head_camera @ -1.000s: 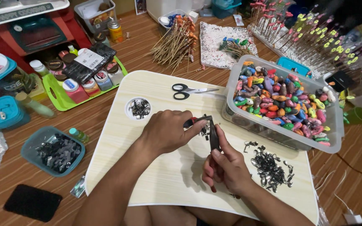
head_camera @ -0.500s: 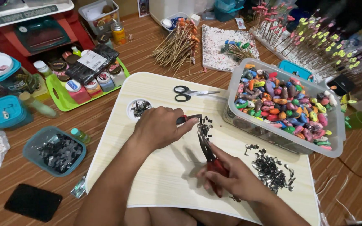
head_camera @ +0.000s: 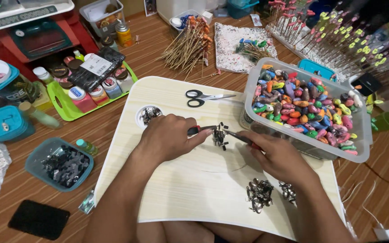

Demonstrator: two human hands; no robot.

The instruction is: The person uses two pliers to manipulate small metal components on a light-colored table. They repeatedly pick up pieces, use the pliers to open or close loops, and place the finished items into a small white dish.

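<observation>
Past the pile of metal clips (head_camera: 260,194), the right hand (head_camera: 279,155) and left hand (head_camera: 166,137) each squeeze red-handled pliers (head_camera: 241,138) shut around tiny, light, stiff, slippery-looking metal bits (head_camera: 220,134) on the counter (head_camera: 176,189), best held by their edges.

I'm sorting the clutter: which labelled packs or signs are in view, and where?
Black pouch: on the green tray, upper left, with a white rectangular label.
Small jars: row in that tray, red and blue round-labelled lids.
Lettered strip: dark band on the white-and-red toy stove, top left.
</observation>
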